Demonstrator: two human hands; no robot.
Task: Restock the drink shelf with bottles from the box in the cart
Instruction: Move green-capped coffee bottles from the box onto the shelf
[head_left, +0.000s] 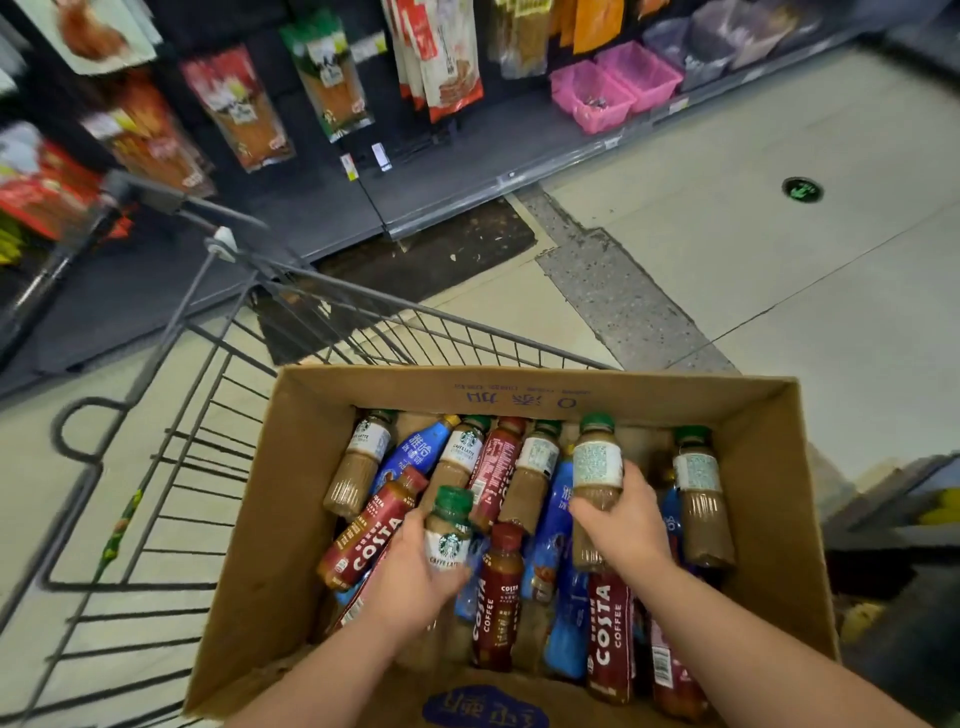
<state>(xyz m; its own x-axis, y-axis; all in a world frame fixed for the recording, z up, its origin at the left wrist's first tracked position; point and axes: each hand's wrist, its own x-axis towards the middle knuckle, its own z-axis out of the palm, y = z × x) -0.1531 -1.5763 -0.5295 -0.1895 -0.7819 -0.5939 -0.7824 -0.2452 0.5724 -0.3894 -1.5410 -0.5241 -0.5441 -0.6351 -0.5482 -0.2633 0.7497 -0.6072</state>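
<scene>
In a shop aisle, wire cart carrying an open cardboard box of mixed coffee bottles (red, blue, brown), left hand gripping a green-capped latte bottle, right hand gripping another green-capped bottle, both lifted above the pile.

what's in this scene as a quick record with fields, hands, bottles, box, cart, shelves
left hand: grips a green-capped Starbucks latte bottle
right hand: grips a second latte bottle, also green-capped
box: open cardboard, sitting in the cart
box contents: more latte bottles, red Costa bottles and blue bottles, lying jumbled
shelving ahead: hanging snack packets, pink baskets on the bottom shelf
drink shelf: not in view
</scene>
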